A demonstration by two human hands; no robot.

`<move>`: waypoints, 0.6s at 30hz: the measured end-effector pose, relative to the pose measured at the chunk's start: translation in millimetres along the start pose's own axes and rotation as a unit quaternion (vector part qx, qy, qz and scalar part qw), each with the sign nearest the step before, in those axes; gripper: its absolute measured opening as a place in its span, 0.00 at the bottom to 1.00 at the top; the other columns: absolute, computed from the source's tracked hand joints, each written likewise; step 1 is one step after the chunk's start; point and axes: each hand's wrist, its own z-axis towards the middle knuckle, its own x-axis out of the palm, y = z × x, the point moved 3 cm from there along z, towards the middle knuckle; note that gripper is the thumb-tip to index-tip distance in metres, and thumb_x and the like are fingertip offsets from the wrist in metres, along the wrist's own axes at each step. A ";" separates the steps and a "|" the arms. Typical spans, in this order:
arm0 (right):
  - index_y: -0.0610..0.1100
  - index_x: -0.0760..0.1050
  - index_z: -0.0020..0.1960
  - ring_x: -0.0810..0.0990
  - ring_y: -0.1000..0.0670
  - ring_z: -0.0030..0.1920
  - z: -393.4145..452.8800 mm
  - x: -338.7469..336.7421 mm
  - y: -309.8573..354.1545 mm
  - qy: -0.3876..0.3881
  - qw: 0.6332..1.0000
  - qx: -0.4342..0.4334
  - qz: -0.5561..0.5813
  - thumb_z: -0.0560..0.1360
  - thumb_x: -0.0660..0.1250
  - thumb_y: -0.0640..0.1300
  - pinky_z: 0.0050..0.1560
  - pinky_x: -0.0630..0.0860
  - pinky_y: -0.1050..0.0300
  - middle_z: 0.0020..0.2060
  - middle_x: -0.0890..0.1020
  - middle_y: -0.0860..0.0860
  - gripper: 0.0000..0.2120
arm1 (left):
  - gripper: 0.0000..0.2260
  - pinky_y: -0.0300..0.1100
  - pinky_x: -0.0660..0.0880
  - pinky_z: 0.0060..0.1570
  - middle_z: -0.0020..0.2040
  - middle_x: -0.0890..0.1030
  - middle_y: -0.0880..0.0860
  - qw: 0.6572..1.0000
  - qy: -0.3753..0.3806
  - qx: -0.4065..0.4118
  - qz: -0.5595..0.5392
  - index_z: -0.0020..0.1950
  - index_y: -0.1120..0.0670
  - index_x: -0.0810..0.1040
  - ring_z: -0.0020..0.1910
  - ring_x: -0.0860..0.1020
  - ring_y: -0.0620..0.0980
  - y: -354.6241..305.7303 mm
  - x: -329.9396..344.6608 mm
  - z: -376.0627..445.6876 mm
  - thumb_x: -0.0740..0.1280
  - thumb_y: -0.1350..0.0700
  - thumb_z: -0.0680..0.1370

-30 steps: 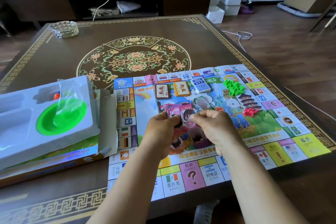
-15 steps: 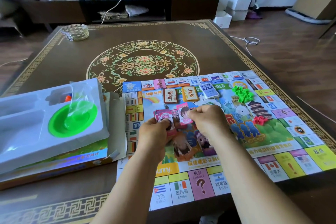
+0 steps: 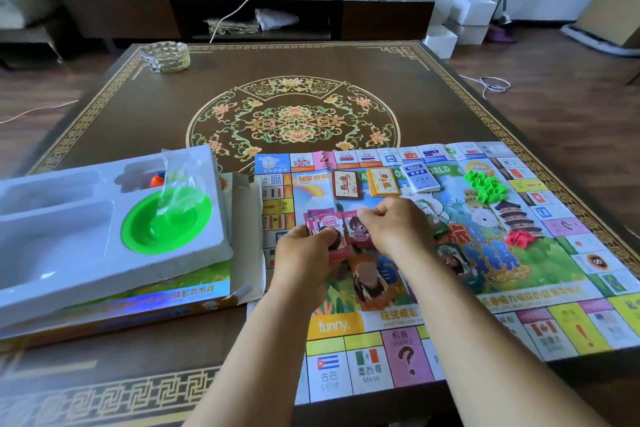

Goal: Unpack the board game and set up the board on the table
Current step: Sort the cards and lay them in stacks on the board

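Observation:
The paper game board (image 3: pixel 554 305) lies flat on the near right part of the table. Over its middle, my left hand (image 3: pixel 306 253) grips a fanned stack of pink play money (image 3: pixel 323 225). My right hand (image 3: pixel 394 230) pinches one pink note from that stack. Three card decks sit near the board's far edge: a brown one (image 3: pixel 344 184), an orange one (image 3: pixel 383 181) and a blue-white one (image 3: pixel 419 177). A pile of green houses (image 3: pixel 485 185) and some red pieces (image 3: pixel 519 239) lie on the board's right side.
The open game box (image 3: pixel 145 305) lies at left with a white plastic insert tray (image 3: pixel 86 253) on it, holding a green bowl (image 3: pixel 166 224) and a clear bag. A glass ashtray (image 3: pixel 165 56) stands at the far left of the dark patterned table (image 3: pixel 294 107).
The camera view has shifted slightly. My hands stay over the board's middle with the pink notes, and my right hand has drawn a little to the right along the stack.

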 end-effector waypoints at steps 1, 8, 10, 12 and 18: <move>0.43 0.78 0.43 0.79 0.46 0.40 -5.3 -1.7 1.2 0.014 0.999 0.000 0.051 0.75 0.65 0.54 0.40 0.73 0.56 0.37 0.81 0.48 0.14 | 0.03 0.51 0.78 0.37 0.39 0.81 0.61 1.000 0.000 0.001 -0.005 0.44 0.59 0.74 0.34 0.79 0.57 0.0 0.5 -0.5 0.65 0.65 0.77; 0.46 0.77 0.37 0.76 0.55 0.32 -30.8 4.5 0.9 0.091 0.965 0.031 0.245 0.74 0.70 0.46 0.29 0.71 0.67 0.32 0.80 0.52 0.07 | 0.02 0.46 0.79 0.36 0.37 0.82 0.59 1.000 0.013 0.003 -0.028 0.43 0.60 0.79 0.33 0.80 0.55 1.4 4.3 -2.4 0.69 0.66 0.74; 0.47 0.77 0.37 0.76 0.52 0.34 -22.9 1.9 -2.2 0.057 0.973 0.031 0.223 0.74 0.69 0.47 0.34 0.72 0.62 0.32 0.80 0.52 0.08 | 0.02 0.47 0.80 0.39 0.37 0.82 0.58 0.999 0.012 0.000 -0.033 0.45 0.60 0.79 0.33 0.80 0.54 1.1 4.3 -2.2 0.69 0.66 0.74; 0.47 0.77 0.37 0.75 0.51 0.32 -10.4 -5.6 -3.6 0.015 0.982 0.026 0.184 0.73 0.70 0.48 0.33 0.69 0.60 0.31 0.78 0.52 0.08 | 0.03 0.47 0.79 0.37 0.37 0.82 0.57 0.999 0.008 -0.005 -0.031 0.46 0.59 0.78 0.32 0.79 0.53 0.6 2.8 -0.7 0.68 0.66 0.75; 0.44 0.74 0.32 0.78 0.47 0.35 16.7 0.8 0.3 0.012 0.999 0.037 0.037 0.70 0.71 0.48 0.39 0.72 0.59 0.32 0.80 0.48 0.13 | 0.03 0.47 0.76 0.35 0.34 0.80 0.58 0.999 0.003 -0.022 -0.034 0.47 0.60 0.75 0.29 0.77 0.54 -5.0 0.5 1.3 0.62 0.65 0.78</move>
